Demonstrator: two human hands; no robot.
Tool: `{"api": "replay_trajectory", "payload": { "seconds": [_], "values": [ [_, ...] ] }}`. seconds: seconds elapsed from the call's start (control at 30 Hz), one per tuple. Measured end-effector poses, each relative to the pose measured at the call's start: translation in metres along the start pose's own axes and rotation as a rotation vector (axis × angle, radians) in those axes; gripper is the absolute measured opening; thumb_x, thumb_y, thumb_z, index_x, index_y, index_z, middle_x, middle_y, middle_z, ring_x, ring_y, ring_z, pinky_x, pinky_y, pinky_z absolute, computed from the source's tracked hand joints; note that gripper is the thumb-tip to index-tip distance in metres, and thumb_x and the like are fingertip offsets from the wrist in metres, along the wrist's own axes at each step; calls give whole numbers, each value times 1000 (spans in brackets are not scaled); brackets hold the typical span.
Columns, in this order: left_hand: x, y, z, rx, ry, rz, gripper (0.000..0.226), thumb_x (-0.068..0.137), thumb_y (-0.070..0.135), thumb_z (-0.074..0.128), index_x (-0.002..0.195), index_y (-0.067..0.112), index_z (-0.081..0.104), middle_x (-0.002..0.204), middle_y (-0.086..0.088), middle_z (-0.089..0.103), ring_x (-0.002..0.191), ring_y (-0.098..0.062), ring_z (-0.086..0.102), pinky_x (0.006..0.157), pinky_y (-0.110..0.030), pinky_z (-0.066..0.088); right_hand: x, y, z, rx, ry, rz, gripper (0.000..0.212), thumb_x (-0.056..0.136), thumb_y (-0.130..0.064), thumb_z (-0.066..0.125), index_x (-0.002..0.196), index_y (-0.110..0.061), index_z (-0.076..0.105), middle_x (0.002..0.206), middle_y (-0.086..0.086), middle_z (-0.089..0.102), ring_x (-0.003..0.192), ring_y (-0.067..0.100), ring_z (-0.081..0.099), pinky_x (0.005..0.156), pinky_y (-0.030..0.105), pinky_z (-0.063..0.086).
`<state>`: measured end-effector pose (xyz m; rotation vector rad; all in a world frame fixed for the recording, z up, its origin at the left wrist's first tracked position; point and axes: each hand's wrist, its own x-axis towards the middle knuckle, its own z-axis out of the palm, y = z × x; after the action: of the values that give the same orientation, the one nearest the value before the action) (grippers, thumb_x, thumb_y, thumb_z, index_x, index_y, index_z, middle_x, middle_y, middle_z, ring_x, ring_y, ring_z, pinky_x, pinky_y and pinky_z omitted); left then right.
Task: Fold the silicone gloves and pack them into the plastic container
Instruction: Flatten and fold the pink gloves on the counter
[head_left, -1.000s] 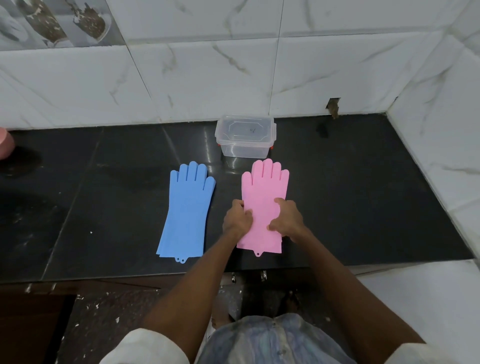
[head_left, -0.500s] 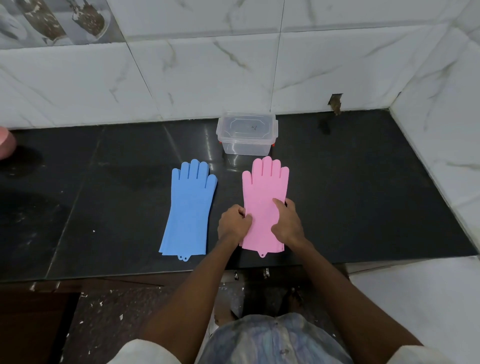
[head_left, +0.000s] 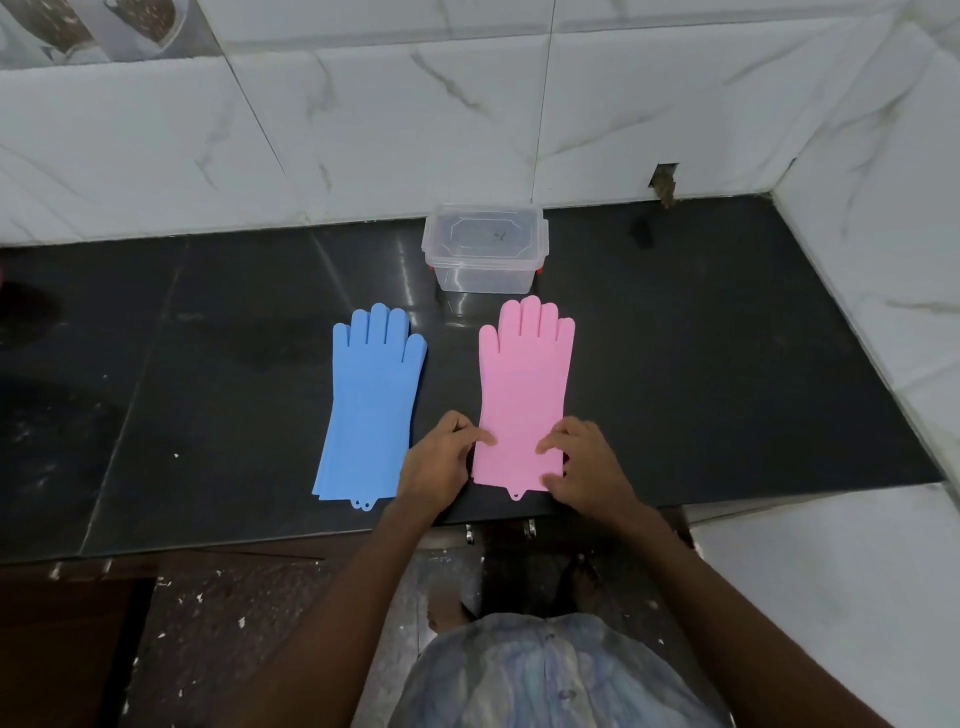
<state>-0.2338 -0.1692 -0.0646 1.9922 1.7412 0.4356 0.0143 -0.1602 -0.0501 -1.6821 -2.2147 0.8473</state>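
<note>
A pink silicone glove (head_left: 524, 379) lies flat on the black counter (head_left: 727, 364), fingers pointing at the wall. My left hand (head_left: 440, 462) pinches the left edge of its cuff. Over the cuff's right corner sits my right hand (head_left: 584, 470), fingers on top and thumb at the bottom edge. A blue silicone glove (head_left: 371, 400) lies flat to the left, untouched. The clear plastic container (head_left: 485, 275) stands behind the gloves against the wall, its clear lid on top.
White marble tiles close off the back and a tiled wall (head_left: 883, 260) bounds the right side. The counter's front edge runs just below the glove cuffs. Bare counter stretches left of the blue glove and right of the pink one.
Both hands have slid down the pink glove from its middle to the cuff end. The gloves and container have not moved.
</note>
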Motion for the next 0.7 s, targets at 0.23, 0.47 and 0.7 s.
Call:
{"api": "replay_trajectory", "payload": {
  "seconds": [0.23, 0.47, 0.7],
  "values": [
    [11, -13, -21, 85, -112, 180, 36, 97, 13, 69, 119, 39, 80, 120, 20, 63, 99, -5, 64, 71, -20, 51, -14, 27, -6, -24, -89, -121, 52, 77, 12, 58, 119, -12, 76, 145, 1, 57, 136, 16, 51, 113, 24, 41],
    [23, -14, -27, 106, -119, 302, 17, 97, 27, 71, 109, 32, 83, 117, 14, 64, 104, -8, 63, 72, -29, 56, -23, 16, 18, -178, 226, -286, 17, 88, 4, 72, 102, -6, 72, 120, 10, 71, 108, 30, 62, 81, 38, 58],
    [15, -4, -7, -68, 53, 100, 17, 100, 28, 67, 97, 18, 80, 116, 15, 64, 93, -8, 65, 70, -27, 53, -16, 8, 21, 166, 341, -28, 13, 101, -2, 58, 109, -4, 68, 112, 8, 68, 109, 22, 57, 94, 33, 50]
  ]
}}
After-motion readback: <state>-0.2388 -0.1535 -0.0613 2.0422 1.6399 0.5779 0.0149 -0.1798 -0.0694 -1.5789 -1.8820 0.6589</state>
